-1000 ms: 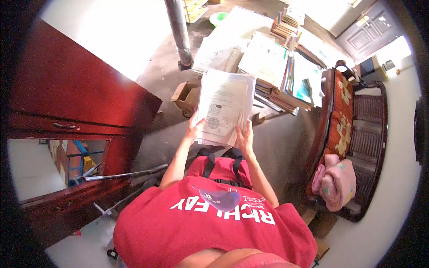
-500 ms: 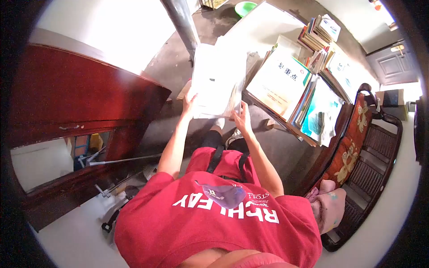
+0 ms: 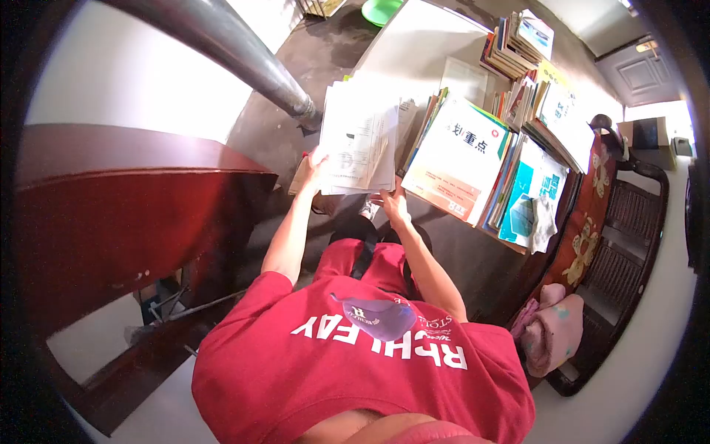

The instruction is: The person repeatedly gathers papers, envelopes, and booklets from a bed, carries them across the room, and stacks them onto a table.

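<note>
A stack of printed paper sheets (image 3: 360,140) is held out in front of me, its upper part washed out by bright light. My left hand (image 3: 318,169) is closed on its lower left edge. At the lower right corner, my right hand (image 3: 393,201) grips the same sheets. Just right of the papers lies a pile of books topped by a white and orange book (image 3: 460,159) with large dark characters. Beside that is a teal and white book (image 3: 526,196) with a crumpled pale item (image 3: 545,222) on it.
More books (image 3: 518,48) are stacked farther back on the table (image 3: 421,37). A thick dark pole (image 3: 251,63) rises at upper left, near a red wooden cabinet (image 3: 133,222). On the right stands a wooden bench (image 3: 629,244) with a folded pink blanket (image 3: 551,333). A green basin (image 3: 381,10) is at the back.
My view has shifted, with the pole looming larger at left. The held sheets are less glaring and their print now shows. Both hands still grip them.
</note>
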Tool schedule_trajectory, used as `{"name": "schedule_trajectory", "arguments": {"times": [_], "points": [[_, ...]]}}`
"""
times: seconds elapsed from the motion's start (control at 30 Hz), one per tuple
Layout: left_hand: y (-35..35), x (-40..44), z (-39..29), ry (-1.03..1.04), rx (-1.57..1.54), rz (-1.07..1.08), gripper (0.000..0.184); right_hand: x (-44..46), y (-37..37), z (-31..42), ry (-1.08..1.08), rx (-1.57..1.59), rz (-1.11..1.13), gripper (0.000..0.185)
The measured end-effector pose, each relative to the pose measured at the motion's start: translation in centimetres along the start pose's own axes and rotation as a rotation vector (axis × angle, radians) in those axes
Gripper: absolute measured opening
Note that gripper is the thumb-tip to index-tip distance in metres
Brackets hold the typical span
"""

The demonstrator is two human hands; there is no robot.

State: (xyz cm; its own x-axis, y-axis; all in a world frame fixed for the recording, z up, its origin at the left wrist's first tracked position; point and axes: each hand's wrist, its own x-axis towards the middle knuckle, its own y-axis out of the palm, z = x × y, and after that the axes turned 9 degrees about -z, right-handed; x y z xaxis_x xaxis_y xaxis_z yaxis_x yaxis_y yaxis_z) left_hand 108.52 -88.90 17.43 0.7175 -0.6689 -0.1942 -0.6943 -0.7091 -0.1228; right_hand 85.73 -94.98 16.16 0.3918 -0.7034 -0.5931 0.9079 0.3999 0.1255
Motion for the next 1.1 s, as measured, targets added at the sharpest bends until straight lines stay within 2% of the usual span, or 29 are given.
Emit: {"name": "schedule_trajectory", "arguments": {"times": [0.07,0.17,0.2,0.23,0.27,0.3,0.33,0.37,0.43,0.47,0.5,0.57,0.63,0.7,0.73,0.77,0.83,0.9,1.0,1.03,1.1], "points": [[0.3,2.0,0.0,-0.038,-0.009,0.003,0.026,3.4,-0.3,-4.6,-0.085,-0.142,-0.036,0.047],[0.7,4.8,0.4,-0.056,0.092,-0.004,0.028,2.6,1.4,-2.2,-0.158,-0.053,-0.108,0.047],[0.9,5.7,0.7,0.071,0.160,0.008,0.035,2.4,1.9,-1.1,-0.208,0.030,-0.071,0.048],[1.0,6.3,1.1,0.197,0.225,0.020,0.042,2.9,2.3,-1.0,-0.162,0.045,-0.086,0.049],[1.3,6.7,1.5,0.194,0.228,0.035,0.042,3.1,2.8,-0.3,-0.117,0.061,-0.101,0.051],[2.1,6.4,0.2,0.160,0.373,-0.014,0.046,3.6,3.2,-0.1,-0.072,0.078,-0.117,0.053],[2.5,6.3,-0.8,0.129,0.518,-0.065,0.050,6.2,2.9,-4.0,-0.069,-0.032,-0.119,0.055],[2.5,6.4,-1.0,0.172,0.584,-0.011,0.054,6.1,2.9,-3.9,-0.055,-0.064,-0.127,0.056],[2.8,5.9,-1.7,0.495,0.820,-0.045,0.050,5.9,2.9,-3.4,-0.027,-0.128,-0.141,0.058],[2.9,5.2,-2.5,0.474,0.739,-0.014,0.046,5.5,2.6,-3.3,-0.046,-0.176,-0.141,0.058],[3.3,4.2,-4.0,0.543,0.709,-0.057,0.034,3.9,2.3,-2.1,0.024,-0.032,-0.139,0.055],[3.7,2.5,-5.1,0.365,0.473,0.131,0.021,0.2,1.7,1.2,0.161,0.259,-0.159,0.050],[4.9,0.1,-5.9,0.299,0.408,0.296,0.012,-0.5,-0.1,-0.3,0.183,0.154,-0.195,0.041],[6.2,-2.2,-6.3,0.487,0.424,0.458,0.010,-2.0,-1.6,-1.7,0.115,0.291,-0.203,0.034],[6.9,-3.4,-6.4,0.452,0.403,0.581,0.011,-1.4,-2.5,-5.2,0.026,0.059,-0.294,0.031],[7.6,-4.5,-6.7,0.420,0.387,0.706,0.012,-2.9,-2.6,-3.8,0.031,0.215,-0.337,0.030],[9.3,-6.5,-6.4,0.362,0.328,0.910,0.015,-3.8,-3.4,-5.5,-0.039,0.175,-0.468,0.027],[11.3,-8.2,-7.2,0.292,0.393,1.120,0.018,-8.3,-3.6,-0.6,0.016,0.393,-0.524,0.023],[14.9,-10.5,-5.9,0.440,0.354,1.311,0.017,-10.7,-4.9,-4.3,-0.110,0.451,-0.750,0.020],[15.9,-11.6,-6.3,0.335,0.357,1.388,0.017,-12.4,-5.2,-4.0,-0.099,0.534,-0.808,0.017],[17.8,-14.2,-6.2,0.381,0.447,1.474,0.016,-15.1,-6.0,-6.1,-0.166,0.660,-0.898,0.016]]}}
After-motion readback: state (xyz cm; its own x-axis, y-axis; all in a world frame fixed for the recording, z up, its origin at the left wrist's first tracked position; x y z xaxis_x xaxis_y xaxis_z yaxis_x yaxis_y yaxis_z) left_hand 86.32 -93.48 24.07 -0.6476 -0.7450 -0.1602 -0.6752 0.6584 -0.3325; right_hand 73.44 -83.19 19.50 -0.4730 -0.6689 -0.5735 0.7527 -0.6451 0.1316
